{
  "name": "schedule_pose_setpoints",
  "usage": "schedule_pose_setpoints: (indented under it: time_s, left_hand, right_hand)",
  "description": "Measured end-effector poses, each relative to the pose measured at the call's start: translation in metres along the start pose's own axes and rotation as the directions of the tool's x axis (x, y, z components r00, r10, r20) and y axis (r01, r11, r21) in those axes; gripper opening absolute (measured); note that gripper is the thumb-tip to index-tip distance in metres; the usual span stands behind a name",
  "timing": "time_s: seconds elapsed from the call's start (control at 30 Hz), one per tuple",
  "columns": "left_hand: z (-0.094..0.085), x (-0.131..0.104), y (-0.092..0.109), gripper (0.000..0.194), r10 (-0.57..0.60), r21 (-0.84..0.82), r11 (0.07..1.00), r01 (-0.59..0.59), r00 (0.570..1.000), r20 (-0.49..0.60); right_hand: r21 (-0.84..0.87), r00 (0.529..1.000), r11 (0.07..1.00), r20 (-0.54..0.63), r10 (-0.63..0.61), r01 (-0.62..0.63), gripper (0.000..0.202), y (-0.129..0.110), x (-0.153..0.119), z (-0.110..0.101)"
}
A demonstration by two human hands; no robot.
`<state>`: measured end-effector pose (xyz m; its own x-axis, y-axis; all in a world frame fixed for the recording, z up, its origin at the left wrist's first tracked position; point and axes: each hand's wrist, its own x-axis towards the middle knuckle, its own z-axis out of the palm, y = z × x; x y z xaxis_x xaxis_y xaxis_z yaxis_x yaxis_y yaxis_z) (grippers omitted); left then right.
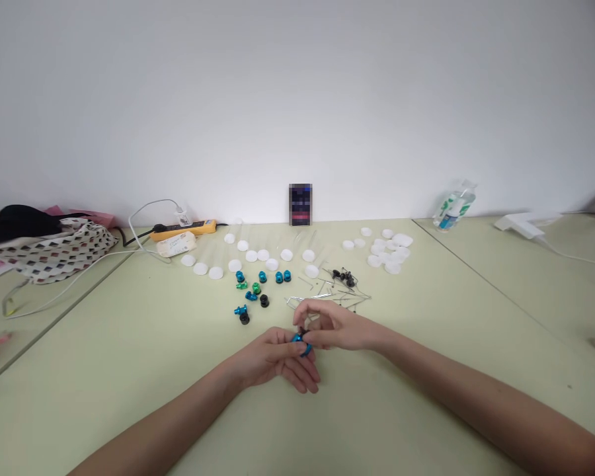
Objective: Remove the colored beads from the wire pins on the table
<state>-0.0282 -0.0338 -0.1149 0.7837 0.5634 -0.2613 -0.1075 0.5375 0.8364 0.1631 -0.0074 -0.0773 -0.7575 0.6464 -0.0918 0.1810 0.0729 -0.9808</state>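
Note:
Between thumb and fingers, my left hand point(287, 362) grips a small shiny blue metal fitting point(298, 342). My right hand point(330, 325) meets it from the right, its thumb and fingertips pinching a small dark part point(304, 332) at the fitting's top; the fingers partly hide that part. Just beyond the hands lie loose blue fittings point(262, 277), green ones point(256, 288) and black round pieces point(264, 301). Past my right hand are thin metal rods point(322, 296) and a cluster of black pieces with thin stems point(346, 276).
Clear tubes with white caps point(216, 272) lie across the back, and loose white caps point(393, 267) sit at the right. A blurred-out screen point(300, 205) leans on the wall. Around the edges are a yellow power strip point(205, 227), a clear bottle point(453, 208) and patterned cloth point(54, 254).

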Motion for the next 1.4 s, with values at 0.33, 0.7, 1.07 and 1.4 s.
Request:
schedule_pose_setpoints:
  time_s: [0.33,0.7,1.07,1.4]
  left_hand:
    - [-0.0008,0.0005,-0.0007,0.029,0.005,-0.006,1.000,-0.005,1.000,-0.001]
    - [-0.0002,0.0003,-0.0012,0.026,0.009,-0.018,1.000,-0.010,1.000,-0.021]
    - [0.0006,-0.0004,-0.0008,0.029,0.006,-0.016,1.000,-0.007,1.000,-0.017]
    - [0.0000,-0.0007,-0.0003,0.029,-0.003,-0.013,1.000,0.003,1.000,-0.002]
  right_hand:
    - [0.007,0.999,0.999,-0.036,0.033,-0.033,0.029,-0.0027,-0.0010,0.0013]
    - [-0.001,0.993,0.997,-0.085,0.080,-0.080,0.030,-0.0029,0.0002,0.0034]
    - [0.020,0.995,0.997,-0.073,0.070,-0.069,0.034,0.0017,0.0018,0.0037]
    - [0.031,0.999,0.999,0.014,0.036,-0.037,0.031,-0.0022,-0.0009,0.0010]
